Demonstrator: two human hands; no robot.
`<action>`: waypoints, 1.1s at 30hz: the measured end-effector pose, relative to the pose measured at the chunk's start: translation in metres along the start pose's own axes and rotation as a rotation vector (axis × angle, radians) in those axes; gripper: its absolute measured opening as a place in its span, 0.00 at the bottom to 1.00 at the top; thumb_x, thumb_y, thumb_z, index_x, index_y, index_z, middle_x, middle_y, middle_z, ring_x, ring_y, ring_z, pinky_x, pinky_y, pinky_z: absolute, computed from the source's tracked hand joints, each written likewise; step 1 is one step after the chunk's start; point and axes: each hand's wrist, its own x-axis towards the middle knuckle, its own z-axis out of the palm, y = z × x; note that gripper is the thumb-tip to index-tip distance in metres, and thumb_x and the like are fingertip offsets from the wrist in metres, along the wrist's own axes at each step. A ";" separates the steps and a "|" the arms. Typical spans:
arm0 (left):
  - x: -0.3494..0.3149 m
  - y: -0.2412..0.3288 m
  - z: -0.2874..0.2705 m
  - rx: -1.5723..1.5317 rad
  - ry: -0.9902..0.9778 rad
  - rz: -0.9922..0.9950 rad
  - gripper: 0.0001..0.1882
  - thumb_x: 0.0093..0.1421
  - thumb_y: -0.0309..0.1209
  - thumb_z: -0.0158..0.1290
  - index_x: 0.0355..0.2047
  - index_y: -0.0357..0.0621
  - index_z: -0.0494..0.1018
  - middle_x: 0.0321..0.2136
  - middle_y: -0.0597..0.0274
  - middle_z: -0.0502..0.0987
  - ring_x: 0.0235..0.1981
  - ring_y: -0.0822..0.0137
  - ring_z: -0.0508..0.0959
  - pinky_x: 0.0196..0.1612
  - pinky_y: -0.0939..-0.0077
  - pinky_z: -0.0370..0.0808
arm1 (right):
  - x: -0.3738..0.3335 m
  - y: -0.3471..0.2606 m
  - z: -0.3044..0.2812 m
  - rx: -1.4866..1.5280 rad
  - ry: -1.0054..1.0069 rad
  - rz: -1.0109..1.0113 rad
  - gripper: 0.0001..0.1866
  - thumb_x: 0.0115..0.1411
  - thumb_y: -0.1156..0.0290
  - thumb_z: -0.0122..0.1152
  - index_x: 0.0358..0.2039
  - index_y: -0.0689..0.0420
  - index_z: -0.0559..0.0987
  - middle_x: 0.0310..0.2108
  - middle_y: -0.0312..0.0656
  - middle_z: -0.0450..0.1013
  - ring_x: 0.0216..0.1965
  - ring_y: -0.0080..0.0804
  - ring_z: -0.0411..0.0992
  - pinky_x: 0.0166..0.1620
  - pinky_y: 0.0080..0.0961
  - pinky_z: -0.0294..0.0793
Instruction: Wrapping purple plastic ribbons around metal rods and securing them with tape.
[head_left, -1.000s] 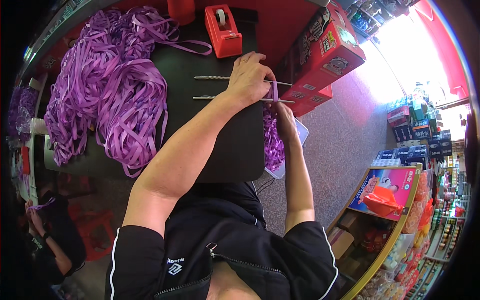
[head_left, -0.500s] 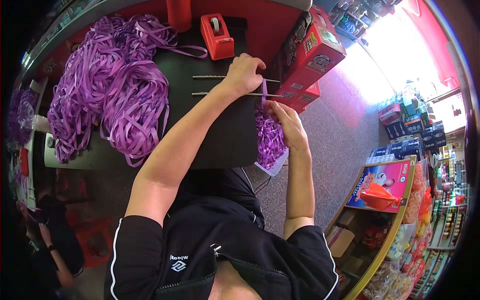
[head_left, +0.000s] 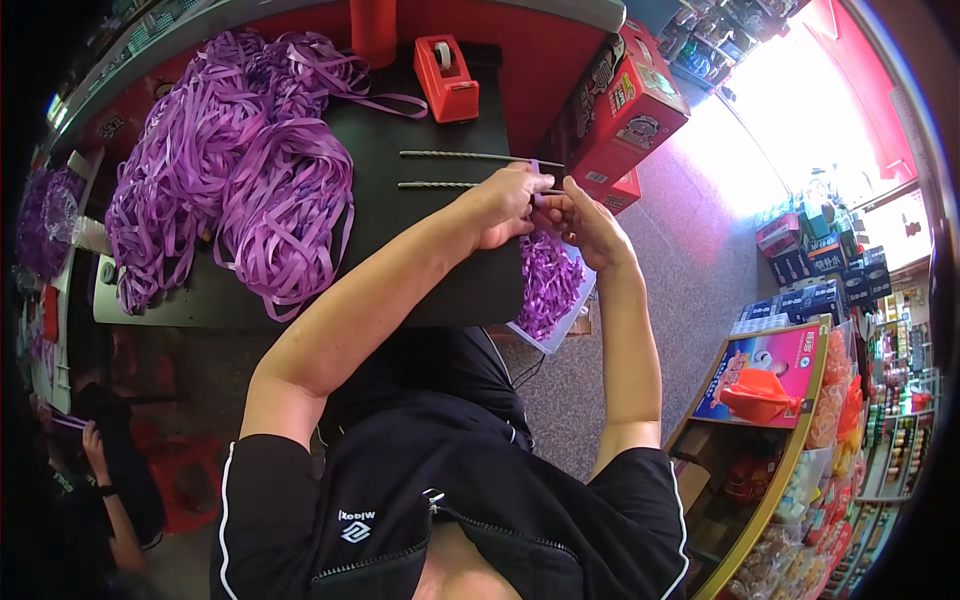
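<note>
Two thin twisted metal rods (head_left: 440, 155) lie side by side on the black table, reaching past its right edge. A short piece of purple ribbon (head_left: 534, 170) passes over the rods near their right ends. My left hand (head_left: 503, 205) is closed there, with fingers pinched on the ribbon and covering part of the nearer rod. My right hand (head_left: 592, 225) meets it from the right, thumb and fingers pinched on the same ribbon. Below both hands, a pale plastic bin (head_left: 572, 328) holds many short purple ribbon pieces (head_left: 548, 290).
A big heap of purple ribbon (head_left: 230, 170) covers the left of the table (head_left: 440, 270). Behind the rods stands a red tape dispenser (head_left: 447, 80). Red boxes (head_left: 630, 110) rise at the right, and a glass display case (head_left: 750, 430) stands farther right. Another person's hand (head_left: 95, 450) shows at far left.
My left hand has come down from above the rods to the ribbon. My right hand has risen slightly beside it, so both now meet at the rod ends.
</note>
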 end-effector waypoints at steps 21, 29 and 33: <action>0.000 -0.014 -0.009 -0.503 -0.345 0.076 0.44 0.65 0.54 0.40 0.68 0.53 0.27 0.66 0.33 0.38 0.66 0.45 0.51 0.66 0.50 0.43 | -0.009 0.029 0.015 0.074 0.077 -0.301 0.21 0.67 0.57 0.49 0.42 0.62 0.80 0.28 0.28 0.70 0.31 0.16 0.64 0.38 0.16 0.62; 0.004 -0.019 -0.013 -0.687 -0.313 0.108 0.44 0.63 0.58 0.40 0.69 0.58 0.30 0.65 0.27 0.37 0.66 0.42 0.49 0.67 0.50 0.42 | -0.025 0.016 0.023 0.046 0.129 -0.265 0.19 0.67 0.60 0.49 0.44 0.61 0.80 0.30 0.28 0.70 0.32 0.16 0.64 0.39 0.15 0.62; 0.005 -0.019 -0.014 -0.700 -0.307 0.040 0.45 0.62 0.61 0.39 0.69 0.61 0.30 0.65 0.28 0.30 0.69 0.46 0.30 0.67 0.54 0.26 | -0.027 0.000 0.019 -0.093 0.320 -0.482 0.15 0.66 0.66 0.51 0.44 0.61 0.80 0.29 0.29 0.70 0.31 0.16 0.64 0.37 0.15 0.63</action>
